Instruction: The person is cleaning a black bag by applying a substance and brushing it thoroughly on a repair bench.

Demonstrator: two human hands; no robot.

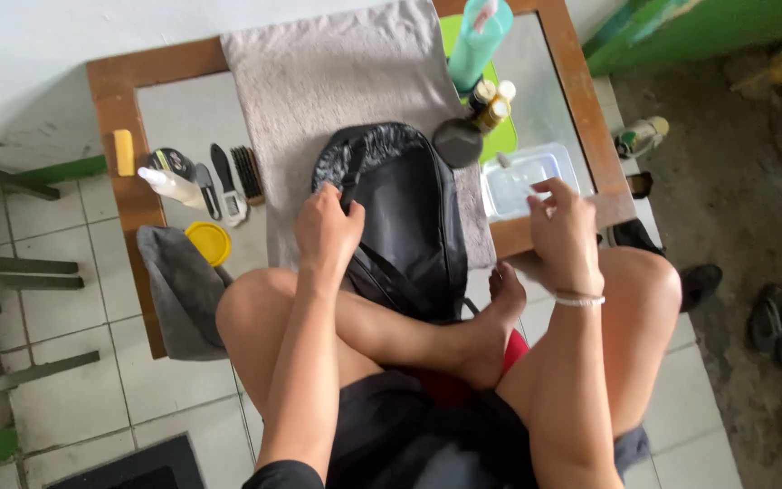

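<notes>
A black backpack lies on a grey towel spread over a low wooden-framed table. My left hand grips the backpack's upper left edge near its strap. My right hand hovers with fingers apart at the table's right edge, just beside a clear plastic tub of water. It holds nothing that I can see. My crossed bare legs fill the foreground below the table.
Left of the towel lie a yellow block, a spray bottle, brushes and a yellow lid. A grey cloth hangs off the table's front. A teal bottle, small bottles and a dark round lid stand behind the tub. Shoes lie on the floor at right.
</notes>
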